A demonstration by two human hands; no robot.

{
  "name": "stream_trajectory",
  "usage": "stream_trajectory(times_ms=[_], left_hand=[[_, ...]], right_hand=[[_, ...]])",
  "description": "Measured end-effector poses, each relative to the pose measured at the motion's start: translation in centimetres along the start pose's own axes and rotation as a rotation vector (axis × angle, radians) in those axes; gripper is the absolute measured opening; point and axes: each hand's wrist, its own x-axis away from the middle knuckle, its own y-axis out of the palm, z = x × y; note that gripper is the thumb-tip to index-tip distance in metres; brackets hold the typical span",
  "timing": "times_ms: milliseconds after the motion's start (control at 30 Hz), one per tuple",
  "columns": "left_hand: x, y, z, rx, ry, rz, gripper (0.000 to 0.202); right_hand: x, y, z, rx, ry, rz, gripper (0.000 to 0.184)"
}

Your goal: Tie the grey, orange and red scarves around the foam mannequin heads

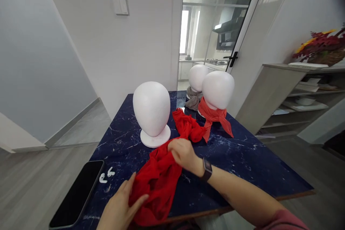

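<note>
A bright red scarf [161, 176] lies bunched across the dark blue table, its far end heaped beyond my right hand. With curled fingers, my right hand [184, 154] grips the scarf near its middle; a dark watch is on that wrist. My left hand [121, 203] touches the scarf's left edge near the front of the table, thumb and fingers apart. Just behind the scarf stands a white mannequin head [152, 109] with a bare neck. Farther right, a second white head [218, 90] wears a coral scarf [214, 116], and a third [198, 77] wears a grey scarf [192, 99].
A black phone [78, 194] lies at the table's left edge, with white earbuds [106, 175] beside it. Behind the table are a wall and a glass door [205, 25]. Shelves [299, 97] with a flower basket [323, 48] on top stand to the right.
</note>
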Motion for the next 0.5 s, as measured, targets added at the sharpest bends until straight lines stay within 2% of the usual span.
stream_trajectory(times_ms=[67,100,133,200,267,333,400,467,500], left_hand=[[0.0,0.3,0.2,-0.005,0.048,-0.074,0.032],[-0.1,0.1,0.3,0.013,0.077,-0.067,0.023],[-0.2,-0.1,0.4,0.043,0.098,-0.021,0.017],[-0.3,-1.0,0.2,0.145,0.102,0.15,0.012],[-0.3,-2.0,-0.2,0.322,0.035,0.329,0.013],[-0.1,-2.8,-0.9,0.564,-0.049,0.428,0.019],[0.3,-3.4,-1.3,0.756,-0.115,0.467,0.021],[0.6,-3.9,-1.5,0.814,-0.139,0.409,0.02],[0.7,-4.2,-1.5,0.804,-0.138,0.331,0.024]], right_hand=[[-0.9,-1.4,2.9,-0.045,0.203,-0.215,0.027],[-1.3,-2.0,4.3,-0.128,0.271,-0.338,0.036],[-1.5,-2.7,5.6,-0.231,0.317,-0.469,0.048],[-1.7,-3.7,7.4,-0.403,0.376,-0.716,0.072],[-1.8,-4.7,8.2,-0.388,0.44,-0.864,0.079],[-2.0,-5.8,8.1,-0.263,0.501,-0.902,0.064],[-2.4,-7.4,7.5,-0.27,0.539,-0.873,0.04],[-2.8,-9.3,7.0,-0.512,0.577,-0.752,0.026],[-3.1,-10.3,6.8,-0.669,0.602,-0.625,0.026]])
